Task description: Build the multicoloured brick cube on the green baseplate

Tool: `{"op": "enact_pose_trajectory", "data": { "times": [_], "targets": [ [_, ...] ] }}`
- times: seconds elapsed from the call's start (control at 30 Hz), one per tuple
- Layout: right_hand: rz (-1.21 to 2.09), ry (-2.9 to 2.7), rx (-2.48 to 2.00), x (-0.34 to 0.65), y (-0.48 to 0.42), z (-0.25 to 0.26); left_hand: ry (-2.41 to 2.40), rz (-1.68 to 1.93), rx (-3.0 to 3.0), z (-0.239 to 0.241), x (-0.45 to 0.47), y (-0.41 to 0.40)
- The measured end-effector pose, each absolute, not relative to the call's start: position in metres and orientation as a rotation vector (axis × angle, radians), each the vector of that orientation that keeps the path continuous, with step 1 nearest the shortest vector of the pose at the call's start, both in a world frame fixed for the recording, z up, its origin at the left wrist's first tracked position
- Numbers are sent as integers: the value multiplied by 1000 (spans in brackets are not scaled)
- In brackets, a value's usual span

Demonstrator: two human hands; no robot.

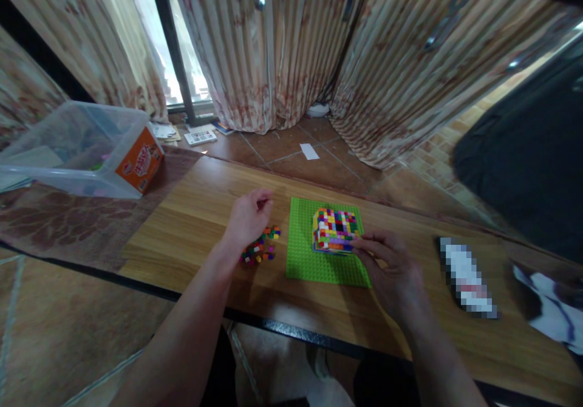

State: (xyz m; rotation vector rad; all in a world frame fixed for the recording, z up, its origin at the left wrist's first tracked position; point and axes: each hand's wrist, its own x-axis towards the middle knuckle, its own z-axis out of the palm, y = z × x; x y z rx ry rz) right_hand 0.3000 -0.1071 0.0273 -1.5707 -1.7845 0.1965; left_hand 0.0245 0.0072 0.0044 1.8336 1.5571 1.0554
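Observation:
A block-shaped model (336, 231) of many small coloured toy bricks stands on a green studded baseplate (300, 267). My right hand (392, 264) reaches in from the right, its thumb and forefinger closed at the model's near right corner. Left of the baseplate, my left hand (250, 215) hovers above the table with its fingers curled in; what they hold, if anything, is hidden. Below that hand lies a loose pile of small coloured bricks (259, 252), partly covered by my wrist.
A clear plastic bin (86, 176) with an orange label stands on a brown cloth (59, 218) at the left of the wooden table (182, 225). On the right lie a blurred-out dark-edged object (467, 279) and crumpled white paper (553, 307). Curtains (273, 48) hang behind.

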Motion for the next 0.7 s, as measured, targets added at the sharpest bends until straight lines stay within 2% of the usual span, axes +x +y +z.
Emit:
{"op": "enact_pose_trajectory", "data": {
  "times": [0.23,0.7],
  "targets": [
    [312,-1701,-1603,297,-105,21,1549,1059,1838,5,25,7],
    [880,-958,-1497,290,-96,13,1543,1033,1848,7,23,6]
  ]
}}
